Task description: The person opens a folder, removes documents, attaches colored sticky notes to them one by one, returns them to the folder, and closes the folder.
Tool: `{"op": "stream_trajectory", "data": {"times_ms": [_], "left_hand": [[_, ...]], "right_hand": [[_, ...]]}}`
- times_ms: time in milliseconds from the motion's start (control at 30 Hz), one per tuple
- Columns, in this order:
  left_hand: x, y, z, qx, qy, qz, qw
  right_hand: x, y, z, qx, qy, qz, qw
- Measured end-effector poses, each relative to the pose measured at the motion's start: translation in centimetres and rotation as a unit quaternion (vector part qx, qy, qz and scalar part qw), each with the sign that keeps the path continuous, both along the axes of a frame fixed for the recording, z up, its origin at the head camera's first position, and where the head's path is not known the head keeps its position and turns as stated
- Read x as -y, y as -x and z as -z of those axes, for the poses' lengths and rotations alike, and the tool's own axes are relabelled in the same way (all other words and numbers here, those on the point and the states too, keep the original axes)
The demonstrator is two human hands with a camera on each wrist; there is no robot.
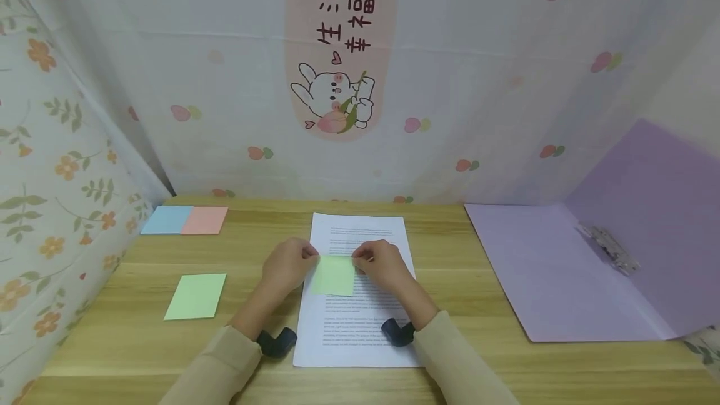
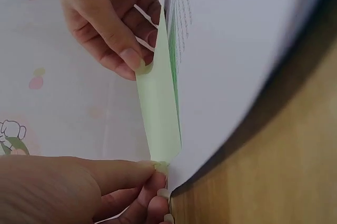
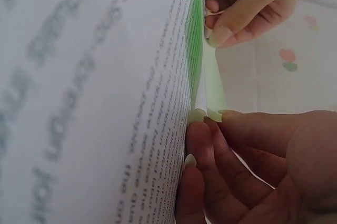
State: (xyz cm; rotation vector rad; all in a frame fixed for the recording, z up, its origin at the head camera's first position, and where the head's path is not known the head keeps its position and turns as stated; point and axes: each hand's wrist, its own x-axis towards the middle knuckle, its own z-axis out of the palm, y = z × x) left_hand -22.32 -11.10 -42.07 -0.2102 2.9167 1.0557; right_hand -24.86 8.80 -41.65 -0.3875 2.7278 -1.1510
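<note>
Over a printed sheet of paper (image 1: pixel 315 342) I hold a light green sticky note (image 1: pixel 334 275) by its two upper corners. My left hand (image 1: pixel 287 265) pinches the left corner between thumb and fingers. At the right corner, the thumb and fingers of my right hand (image 1: pixel 384 264) do the same. In the left wrist view the sticky note (image 2: pixel 155 105) stands out at an angle from the page, slightly bowed. The right wrist view shows a narrow gap between the sticky note (image 3: pixel 212 79) and the sheet, with bright green on the page side.
A green sticky pad (image 1: pixel 195 297) lies to the left on the wooden table (image 1: pixel 253 380). Behind it are a blue pad (image 1: pixel 163 220) and a pink pad (image 1: pixel 205 220), side by side. To the right stands an opened purple folder (image 1: pixel 540 274) with a metal clip (image 1: pixel 609 250). Patterned curtains enclose the table.
</note>
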Motion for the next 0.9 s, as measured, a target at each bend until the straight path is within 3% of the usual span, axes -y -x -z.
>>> {"op": "stream_trajectory", "data": {"times_ms": [900], "left_hand": [[-0.25, -0.07, 0.24, -0.007, 0.004, -0.012, 0.9999]], "right_hand": [[0.07, 0.17, 0.62, -0.032, -0.016, 0.001, 0.999]]}}
